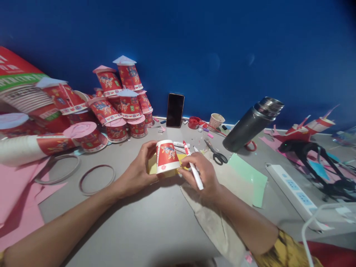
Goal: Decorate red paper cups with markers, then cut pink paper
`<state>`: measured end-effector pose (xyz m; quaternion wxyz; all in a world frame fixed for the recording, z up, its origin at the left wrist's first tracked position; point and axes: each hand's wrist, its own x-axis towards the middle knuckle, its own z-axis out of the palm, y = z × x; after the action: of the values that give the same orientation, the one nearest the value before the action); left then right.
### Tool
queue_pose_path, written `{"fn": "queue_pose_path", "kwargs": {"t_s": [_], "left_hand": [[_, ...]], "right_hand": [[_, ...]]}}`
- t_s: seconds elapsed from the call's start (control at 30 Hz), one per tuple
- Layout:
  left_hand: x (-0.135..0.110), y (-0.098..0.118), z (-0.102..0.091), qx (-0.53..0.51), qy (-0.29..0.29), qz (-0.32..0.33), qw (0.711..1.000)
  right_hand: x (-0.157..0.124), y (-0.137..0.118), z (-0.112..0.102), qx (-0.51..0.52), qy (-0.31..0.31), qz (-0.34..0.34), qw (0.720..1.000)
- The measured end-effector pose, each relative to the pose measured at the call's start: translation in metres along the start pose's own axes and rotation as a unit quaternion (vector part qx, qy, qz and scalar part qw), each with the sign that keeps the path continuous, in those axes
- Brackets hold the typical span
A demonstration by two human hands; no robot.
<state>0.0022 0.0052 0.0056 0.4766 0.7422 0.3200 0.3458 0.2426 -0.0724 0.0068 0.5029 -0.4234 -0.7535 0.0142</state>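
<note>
My left hand (143, 163) grips the side of a red and white paper cup (167, 155) printed with a figure. The cup looks upside down, slightly tilted, over a piece of yellow paper (151, 165). In my right hand (204, 170) is a red-tipped white marker (196, 174), its coloured end pointing away from me. The fingertips of that hand are close to the yellow paper at the cup's right; whether they pinch it I cannot tell. More white markers (182, 144) lie just behind the cup.
Decorated cups with paper cone roofs (129, 105) are stacked at back left. A phone (175, 110) leans on the blue wall. Black scissors (218, 155), green paper (246, 178), a dark flask (250, 126) and a power strip (296, 196) are on the right; tape rings (83, 187) lie left.
</note>
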Motion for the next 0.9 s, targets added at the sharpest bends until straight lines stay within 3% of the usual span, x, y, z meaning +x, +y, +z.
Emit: {"fn": "queue_pose_path", "kwargs": {"t_s": [0.2,0.37,0.5,0.63,0.77,0.9], "left_hand": [[-0.005,0.004,0.0,0.032,-0.025,-0.006,0.999],[-0.007,0.013,-0.001,0.104,-0.034,-0.012,0.994],[-0.006,0.016,0.001,0.138,-0.02,0.006,0.99],[-0.004,0.017,0.002,0.153,0.015,0.025,0.988],[-0.001,0.015,0.0,0.144,0.032,0.041,0.988],[0.001,0.011,-0.003,0.146,0.025,0.049,0.988]], "right_hand": [[0.0,-0.003,0.002,-0.118,0.013,-0.103,0.988],[-0.005,-0.014,0.005,-0.186,-0.029,-0.159,0.969],[-0.003,-0.016,0.005,-0.103,-0.029,-0.116,0.987],[0.005,-0.017,-0.008,0.001,-0.011,-0.087,0.996],[0.008,-0.024,-0.017,0.037,-0.015,-0.052,0.998],[0.006,-0.028,-0.012,0.043,-0.014,-0.038,0.998]]}}
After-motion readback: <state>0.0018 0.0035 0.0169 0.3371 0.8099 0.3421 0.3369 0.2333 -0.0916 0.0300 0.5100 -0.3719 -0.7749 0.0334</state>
